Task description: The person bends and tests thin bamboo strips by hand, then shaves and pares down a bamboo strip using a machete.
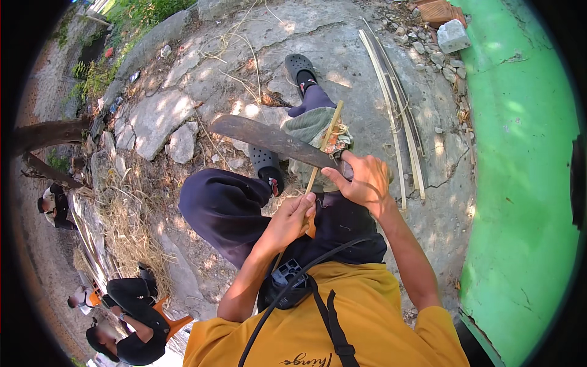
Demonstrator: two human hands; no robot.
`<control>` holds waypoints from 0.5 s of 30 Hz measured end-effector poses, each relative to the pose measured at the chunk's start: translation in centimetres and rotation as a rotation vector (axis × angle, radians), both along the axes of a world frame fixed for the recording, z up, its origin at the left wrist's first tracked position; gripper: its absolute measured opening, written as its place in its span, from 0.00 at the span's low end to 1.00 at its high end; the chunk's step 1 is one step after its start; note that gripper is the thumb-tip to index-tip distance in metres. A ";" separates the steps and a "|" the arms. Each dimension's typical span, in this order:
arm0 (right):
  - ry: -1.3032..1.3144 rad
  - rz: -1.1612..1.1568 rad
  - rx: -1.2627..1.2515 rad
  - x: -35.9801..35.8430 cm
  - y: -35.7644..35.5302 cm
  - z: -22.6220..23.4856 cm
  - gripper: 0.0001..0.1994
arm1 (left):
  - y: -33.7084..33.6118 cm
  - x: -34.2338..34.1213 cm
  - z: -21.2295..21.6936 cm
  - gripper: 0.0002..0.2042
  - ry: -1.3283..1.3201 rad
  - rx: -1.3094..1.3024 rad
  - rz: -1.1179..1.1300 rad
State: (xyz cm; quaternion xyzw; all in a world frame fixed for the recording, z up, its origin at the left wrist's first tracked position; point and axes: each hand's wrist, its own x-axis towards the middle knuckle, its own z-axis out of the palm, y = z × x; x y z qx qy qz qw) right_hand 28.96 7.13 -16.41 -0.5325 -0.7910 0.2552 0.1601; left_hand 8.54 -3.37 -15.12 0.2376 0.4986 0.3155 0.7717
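Note:
My right hand is closed around the handle end of a machete. Its broad, dark blade points left, away from that hand, and crosses a thin bamboo strip. Lower down, my left hand pinches the strip, which slants from my lap up past the blade. Under the blade and strip, a folded greenish cloth covers my leg, with pale shavings on it. Whether the edge is biting into the strip, I cannot tell.
Several long bamboo strips lie on the cracked concrete to the right, beside a green wall. Stones and a pale block sit near it. Left are broken slabs, dry shavings, and people, one on an orange chair.

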 end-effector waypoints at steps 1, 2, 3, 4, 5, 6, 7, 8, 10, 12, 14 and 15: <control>-0.002 -0.004 0.001 -0.1 -0.2 0.0 0.31 | -0.2 -0.1 0.7 0.22 0.026 0.000 0.007; 0.008 -0.027 0.030 -0.3 -0.3 -0.1 0.31 | -0.2 -0.1 1.0 0.22 0.052 -0.001 0.015; 0.024 -0.041 0.064 -0.6 -0.4 0.0 0.30 | 0.3 -0.2 0.6 0.21 0.038 0.027 0.018; 0.027 -0.036 0.069 -0.7 -0.4 0.1 0.30 | 0.5 -0.4 0.4 0.21 0.041 0.032 0.023; 0.035 -0.046 0.054 -0.7 -0.5 0.2 0.30 | 0.7 -0.6 0.1 0.22 0.117 0.071 -0.021; 0.040 -0.059 0.040 -0.6 -0.5 0.4 0.29 | 0.9 -0.7 -0.2 0.22 0.191 0.111 -0.067; 0.040 -0.055 0.045 -0.5 -0.5 0.3 0.29 | 0.8 -0.9 -0.7 0.22 0.191 0.115 -0.063; 0.046 -0.044 0.068 -0.3 -0.7 0.0 0.28 | 0.5 -1.0 -1.3 0.24 0.335 0.230 -0.091; 0.044 -0.031 0.089 0.3 -0.7 -0.4 0.28 | 0.7 -0.6 -0.8 0.25 0.471 0.342 -0.116; 0.131 -0.041 0.046 0.6 -0.7 -0.6 0.28 | 0.8 0.1 0.5 0.25 0.731 0.505 -0.100; 0.192 -0.063 0.053 0.6 -1.0 -1.2 0.27 | 1.3 0.1 1.6 0.24 0.717 0.466 -0.112; 0.257 -0.093 0.065 0.6 -1.0 -1.5 0.26 | 1.5 0.1 2.1 0.23 0.705 0.434 -0.131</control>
